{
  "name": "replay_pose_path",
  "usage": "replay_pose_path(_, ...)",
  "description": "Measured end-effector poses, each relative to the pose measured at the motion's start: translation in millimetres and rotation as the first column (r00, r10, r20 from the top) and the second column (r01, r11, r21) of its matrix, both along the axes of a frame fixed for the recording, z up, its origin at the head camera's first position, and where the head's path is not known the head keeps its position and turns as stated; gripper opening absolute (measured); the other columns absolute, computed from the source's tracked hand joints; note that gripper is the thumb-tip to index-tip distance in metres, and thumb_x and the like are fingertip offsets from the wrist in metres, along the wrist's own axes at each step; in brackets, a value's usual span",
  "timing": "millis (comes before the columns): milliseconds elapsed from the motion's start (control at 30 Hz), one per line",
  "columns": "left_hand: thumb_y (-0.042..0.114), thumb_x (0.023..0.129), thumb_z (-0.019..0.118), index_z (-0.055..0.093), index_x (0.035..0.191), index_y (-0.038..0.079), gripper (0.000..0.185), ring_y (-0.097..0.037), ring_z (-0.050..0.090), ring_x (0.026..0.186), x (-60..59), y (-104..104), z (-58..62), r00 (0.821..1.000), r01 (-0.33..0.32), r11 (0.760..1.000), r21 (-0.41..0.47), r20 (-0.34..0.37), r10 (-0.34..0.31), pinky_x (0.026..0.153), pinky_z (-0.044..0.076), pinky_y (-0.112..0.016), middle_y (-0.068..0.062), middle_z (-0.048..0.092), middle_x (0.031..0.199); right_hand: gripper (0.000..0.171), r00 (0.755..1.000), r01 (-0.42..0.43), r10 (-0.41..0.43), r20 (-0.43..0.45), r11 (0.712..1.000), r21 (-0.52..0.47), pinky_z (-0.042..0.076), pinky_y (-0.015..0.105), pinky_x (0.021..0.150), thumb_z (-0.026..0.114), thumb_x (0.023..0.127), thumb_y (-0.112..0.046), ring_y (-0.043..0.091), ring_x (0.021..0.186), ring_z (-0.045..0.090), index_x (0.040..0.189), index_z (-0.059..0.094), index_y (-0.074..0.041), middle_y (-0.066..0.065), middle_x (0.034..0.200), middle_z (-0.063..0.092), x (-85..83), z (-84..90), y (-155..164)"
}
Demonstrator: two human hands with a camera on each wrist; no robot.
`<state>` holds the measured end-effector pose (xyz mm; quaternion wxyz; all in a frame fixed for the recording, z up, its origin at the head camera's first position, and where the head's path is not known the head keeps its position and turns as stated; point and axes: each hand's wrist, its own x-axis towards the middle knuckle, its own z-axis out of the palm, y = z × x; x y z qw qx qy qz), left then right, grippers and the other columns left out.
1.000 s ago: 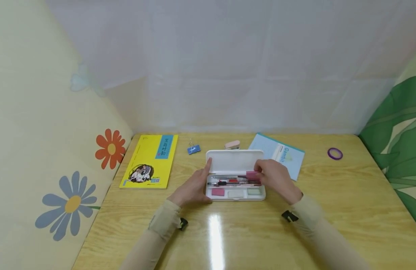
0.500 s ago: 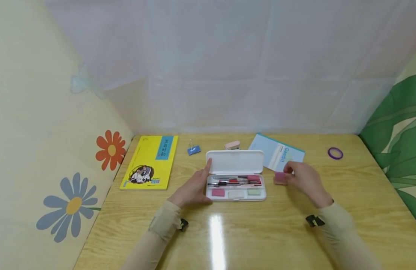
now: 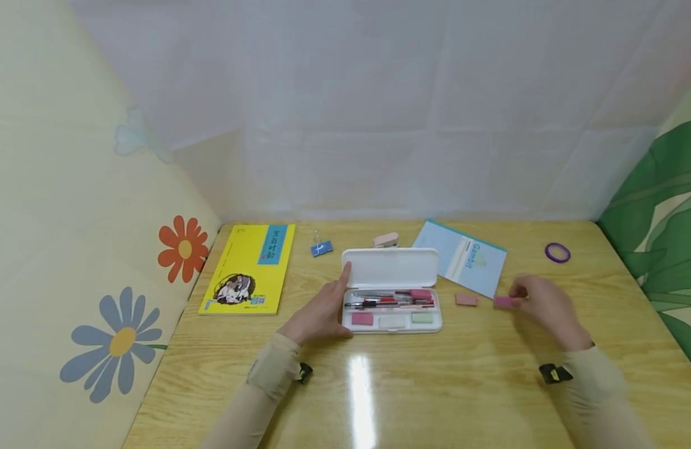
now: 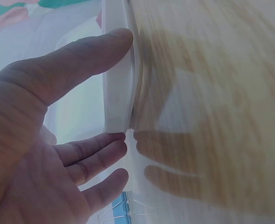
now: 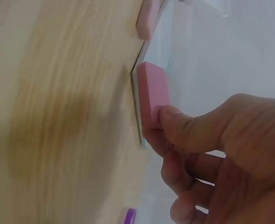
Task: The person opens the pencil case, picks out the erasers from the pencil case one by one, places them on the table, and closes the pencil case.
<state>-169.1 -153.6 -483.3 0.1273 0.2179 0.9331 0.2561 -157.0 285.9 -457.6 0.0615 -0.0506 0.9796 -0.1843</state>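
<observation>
The right hand pinched a pink eraser between thumb and fingertips, low over the wooden table, beside the corner of a light blue booklet. A second pink eraser lay flat on the table between that hand and the white pencil case. The left hand rested with straight fingers against the case's left end, thumb on the raised lid. The held eraser looked light, small and slightly rubbery, unlikely to slip or break; a pinch across its narrow sides seemed the natural hold. A yellow book lay well to the left.
</observation>
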Motion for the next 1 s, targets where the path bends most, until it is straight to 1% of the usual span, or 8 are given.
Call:
replay_pose_path(233,0.021,0.066,0.096,-0.013,0.163,0.016,0.147,-0.038,0.043,0.142,0.6,-1.1,-0.9,1.0,0.003,1.0,0.014,-0.012,-0.002,0.123,0.035,-0.048,-0.025,0.038,0.158,0.004,0.998,-0.01,0.008,0.065,1.0,0.018,0.055,0.048,0.07,0.073,0.083,-0.002,0.03,0.08,0.065,0.087,0.071,-0.005,0.015,0.088,0.072,-0.6,-3.2,9.3)
replay_pose_path(400,0.02,0.066,0.096,-0.012,0.163,0.015,0.146,-0.038,0.042,0.142,1.6,-1.8,-0.3,1.0,0.003,1.0,0.022,-0.005,-0.003,0.124,0.034,-0.048,-0.025,0.037,0.159,0.004,0.995,0.0,-0.003,0.099,1.0,0.032,0.055,0.044,0.068,0.073,0.085,-0.003,0.028,0.079,0.065,0.089,0.072,-0.004,0.014,0.087,0.071,-3.2,-6.9,8.4)
replay_pose_path(533,0.02,0.066,0.096,-0.012,0.163,0.014,0.146,-0.038,0.043,0.142,1.4,-2.0,-0.8,1.0,0.008,1.0,0.02,-0.01,-0.008,0.124,0.034,-0.048,-0.026,0.038,0.158,0.004,0.994,0.008,-0.013,0.107,0.999,0.04,0.054,0.041,0.067,0.073,0.087,-0.005,0.026,0.078,0.064,0.09,0.073,-0.003,0.013,0.086,0.071,-4.7,-9.8,7.2)
replay_pose_path(667,0.021,0.066,0.096,-0.014,0.163,0.016,0.147,-0.038,0.042,0.142,1.2,-1.6,-0.4,1.0,0.005,1.0,0.017,-0.002,-0.005,0.124,0.034,-0.048,-0.025,0.037,0.159,0.007,0.995,0.016,-0.021,0.1,0.999,0.047,0.055,0.043,0.069,0.072,0.088,-0.006,0.029,0.08,0.065,0.093,0.073,-0.002,0.015,0.089,0.072,-5.6,-12.1,6.7)
replay_pose_path(767,0.021,0.066,0.096,-0.015,0.163,0.018,0.147,-0.037,0.041,0.143,0.9,-1.2,-0.5,1.0,0.002,1.0,0.014,0.006,-0.002,0.124,0.034,-0.048,-0.024,0.036,0.16,0.017,0.997,0.024,-0.028,0.066,0.998,0.056,0.056,0.045,0.069,0.071,0.089,-0.006,0.032,0.083,0.067,0.103,0.072,0.002,0.019,0.095,0.072,-5.9,-12.4,5.6)
replay_pose_path(867,0.022,0.066,0.096,-0.015,0.163,0.018,0.147,-0.037,0.041,0.143,0.2,-0.8,-0.8,1.0,0.004,1.0,0.009,0.009,-0.004,0.124,0.033,-0.048,-0.024,0.036,0.16,0.027,1.0,0.022,-0.022,0.004,0.998,0.052,0.057,0.042,0.065,0.068,0.09,-0.009,0.033,0.082,0.068,0.113,0.068,0.005,0.022,0.099,0.073,-6.8,-10.5,0.7)
replay_pose_path(1000,0.022,0.067,0.096,-0.016,0.163,0.019,0.147,-0.036,0.041,0.144,-0.7,-0.3,-0.9,1.0,0.001,1.0,0.006,0.013,-0.001,0.124,0.033,-0.046,-0.023,0.036,0.16,0.028,0.994,-0.016,0.017,-0.109,1.0,0.011,0.052,0.033,0.056,0.067,0.092,-0.013,0.024,0.072,0.067,0.113,0.068,0.005,0.021,0.098,0.074,-8.6,-4.0,-16.6)
